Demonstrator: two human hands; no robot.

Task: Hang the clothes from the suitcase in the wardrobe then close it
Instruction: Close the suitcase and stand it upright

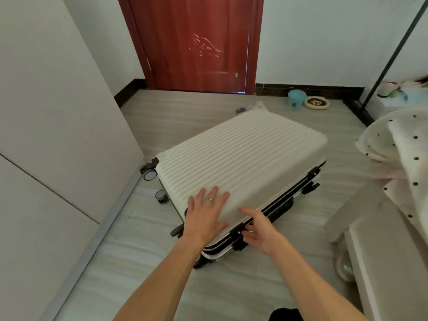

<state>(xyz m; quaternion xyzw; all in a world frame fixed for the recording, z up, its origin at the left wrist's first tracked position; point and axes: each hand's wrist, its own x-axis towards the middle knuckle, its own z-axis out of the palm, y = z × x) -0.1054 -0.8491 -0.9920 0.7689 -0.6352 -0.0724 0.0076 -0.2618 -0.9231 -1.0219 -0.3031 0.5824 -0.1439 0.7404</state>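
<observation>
White suitcase [243,154] mid-floor, lid down, seam gapped. Left hand [206,214] flat and open on lid at 6 o'clock. Right hand [259,230] at front latch [238,230], grip unclear. No clothes visible; wardrobe [46,135] at 9 o'clock. Progress unclear.

Grey floor [162,126] carries the white ribbed suitcase [243,158] (lying flat), plus a blue bowl [296,97] and dish [316,102] near the baseboard [324,89].

Suitcase [243,163] lid down: contents out of sight. Right hand [260,232] fingers curl at front latch [238,230]; grip unclear. Wardrobe [46,117] cut by left edge, spotted bedding [400,154] by right edge. Dark object [284,315] at bottom edge: unidentifiable.
</observation>
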